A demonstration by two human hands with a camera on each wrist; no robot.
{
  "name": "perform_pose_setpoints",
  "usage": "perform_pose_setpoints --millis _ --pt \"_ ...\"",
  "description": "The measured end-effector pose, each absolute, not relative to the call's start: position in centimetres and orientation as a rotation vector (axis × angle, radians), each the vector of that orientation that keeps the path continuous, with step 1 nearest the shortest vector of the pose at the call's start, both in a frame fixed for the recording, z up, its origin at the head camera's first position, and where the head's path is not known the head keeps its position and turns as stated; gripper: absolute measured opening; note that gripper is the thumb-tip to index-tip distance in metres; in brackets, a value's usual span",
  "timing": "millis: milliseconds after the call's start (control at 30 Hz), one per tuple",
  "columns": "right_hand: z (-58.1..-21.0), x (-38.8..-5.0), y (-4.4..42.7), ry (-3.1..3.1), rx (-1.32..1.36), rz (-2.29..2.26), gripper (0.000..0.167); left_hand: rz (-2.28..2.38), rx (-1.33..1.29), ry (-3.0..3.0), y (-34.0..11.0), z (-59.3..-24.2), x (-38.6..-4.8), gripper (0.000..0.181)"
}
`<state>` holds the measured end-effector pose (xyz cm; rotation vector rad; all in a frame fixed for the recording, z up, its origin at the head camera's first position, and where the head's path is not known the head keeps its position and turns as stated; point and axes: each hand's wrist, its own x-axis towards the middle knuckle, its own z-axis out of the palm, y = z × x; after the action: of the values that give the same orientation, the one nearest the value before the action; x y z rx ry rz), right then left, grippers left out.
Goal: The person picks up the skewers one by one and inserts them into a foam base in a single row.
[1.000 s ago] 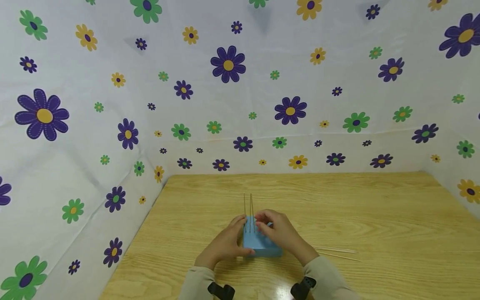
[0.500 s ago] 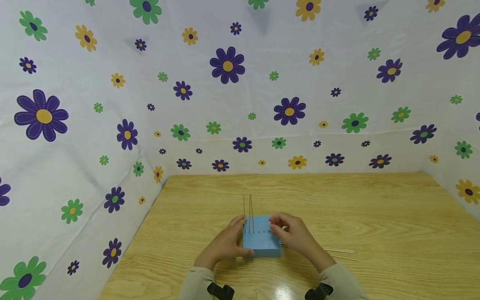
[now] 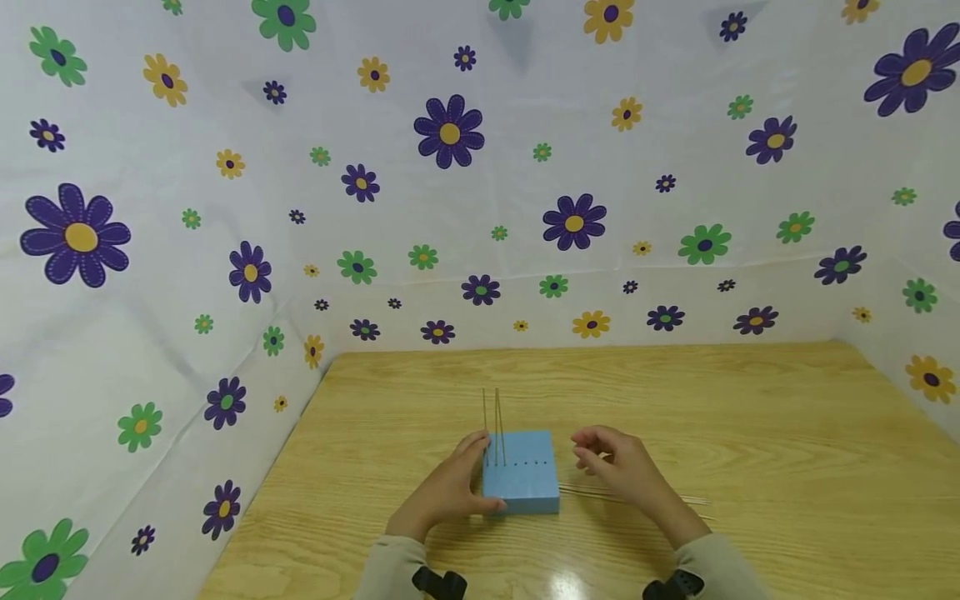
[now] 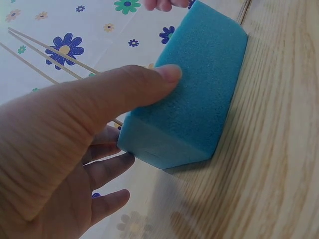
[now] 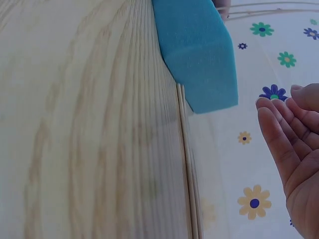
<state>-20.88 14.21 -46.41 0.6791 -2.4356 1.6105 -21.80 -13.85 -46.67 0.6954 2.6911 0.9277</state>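
Head view, right grip (image 3: 624, 468), farther from block (image 3: 521, 490)

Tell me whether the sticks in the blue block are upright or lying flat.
Roughly upright: in the head view, three sticks rise from the top of the blue block, upper ends above it.

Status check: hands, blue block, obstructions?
Left hand grips blue block. Right hand apart from it, holding nothing visible. Three standing sticks in block; loose sticks to its right. Nothing seen blocking open holes.
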Motion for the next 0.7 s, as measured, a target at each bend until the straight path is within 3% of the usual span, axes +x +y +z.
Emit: perform_pose_setpoints --millis 700 --pt "-47.0 -20.3 18.6 -2.458 0.552 1.496 0.015 0.933 0.696 2.683 -13.8 -46.5 -21.8 0.097"
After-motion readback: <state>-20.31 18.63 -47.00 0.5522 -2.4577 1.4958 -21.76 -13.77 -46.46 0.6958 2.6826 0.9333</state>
